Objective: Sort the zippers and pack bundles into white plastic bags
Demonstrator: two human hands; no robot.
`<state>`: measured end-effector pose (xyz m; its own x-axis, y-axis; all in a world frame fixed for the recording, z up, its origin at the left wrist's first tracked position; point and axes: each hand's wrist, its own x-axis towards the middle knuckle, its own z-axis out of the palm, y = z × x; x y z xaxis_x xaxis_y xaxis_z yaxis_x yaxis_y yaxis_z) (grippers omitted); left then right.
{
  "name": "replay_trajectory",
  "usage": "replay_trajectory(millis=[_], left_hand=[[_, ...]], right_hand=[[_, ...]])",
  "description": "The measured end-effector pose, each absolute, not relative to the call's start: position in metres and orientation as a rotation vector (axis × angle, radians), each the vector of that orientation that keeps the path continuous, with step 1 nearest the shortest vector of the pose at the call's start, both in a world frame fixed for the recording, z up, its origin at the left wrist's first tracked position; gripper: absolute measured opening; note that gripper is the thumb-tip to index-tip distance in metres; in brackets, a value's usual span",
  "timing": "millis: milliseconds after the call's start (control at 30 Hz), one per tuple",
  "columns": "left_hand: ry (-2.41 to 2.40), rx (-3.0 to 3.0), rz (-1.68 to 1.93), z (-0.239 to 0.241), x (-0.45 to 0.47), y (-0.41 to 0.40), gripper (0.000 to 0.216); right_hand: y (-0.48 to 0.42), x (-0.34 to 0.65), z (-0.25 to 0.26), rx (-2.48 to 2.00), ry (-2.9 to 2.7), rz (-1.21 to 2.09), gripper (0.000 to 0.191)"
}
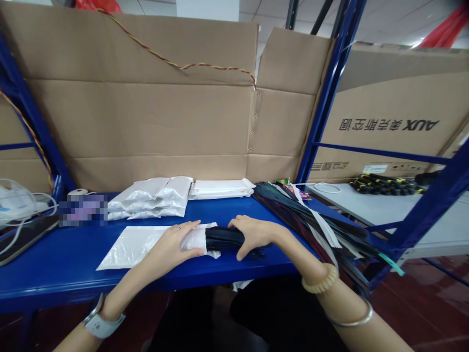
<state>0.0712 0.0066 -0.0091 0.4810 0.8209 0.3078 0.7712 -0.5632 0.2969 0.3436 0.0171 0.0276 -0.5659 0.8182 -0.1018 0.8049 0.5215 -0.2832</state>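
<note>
My left hand (179,242) is closed around a white plastic bag mouth (196,240) that surrounds one end of a bundle of dark strips (223,238), which look like zippers. My right hand (252,235) grips the other end of the bundle, thumb on the near side and fingers over the top. Beneath my left hand and wrist a white padded envelope (128,247) lies flat on the blue table (66,264). Whether the bag mouth belongs to this envelope, I cannot tell.
Stacked white padded envelopes (154,195) stand at the back left, beside a flatter white stack (222,188). Long loose zipper-like strips (293,215) spread over the right side. A cardboard wall (157,117) closes the back; a blue post (326,102) rises at right.
</note>
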Motion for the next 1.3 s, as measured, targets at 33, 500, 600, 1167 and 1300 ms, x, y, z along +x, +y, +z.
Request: replay_trajectory(millis=[33,500,600,1167,1300], left_hand=[[1.422,2.625,0.603,-0.009,0.068,0.007,0.074],[1.307,2.773,0.383,-0.003,0.057,0.009,0.066],[1.287,2.798,0.382,-0.002,0.058,0.01,0.064],[1.266,2.887,0.427,-0.004,0.062,0.011,0.057],[1.282,2.89,0.405,-0.004,0.065,0.01,0.055]], right_hand=[[0.018,0.348,0.029,-1.513,-2.716,0.456,0.083],[0.02,0.341,0.027,-1.393,-2.666,0.282,0.008],[0.015,0.333,0.029,-1.379,-2.686,0.235,0.007],[0.006,0.292,0.019,-1.216,-2.644,0.061,0.007],[0.009,0.279,0.009,-1.153,-2.563,0.093,0.008]])
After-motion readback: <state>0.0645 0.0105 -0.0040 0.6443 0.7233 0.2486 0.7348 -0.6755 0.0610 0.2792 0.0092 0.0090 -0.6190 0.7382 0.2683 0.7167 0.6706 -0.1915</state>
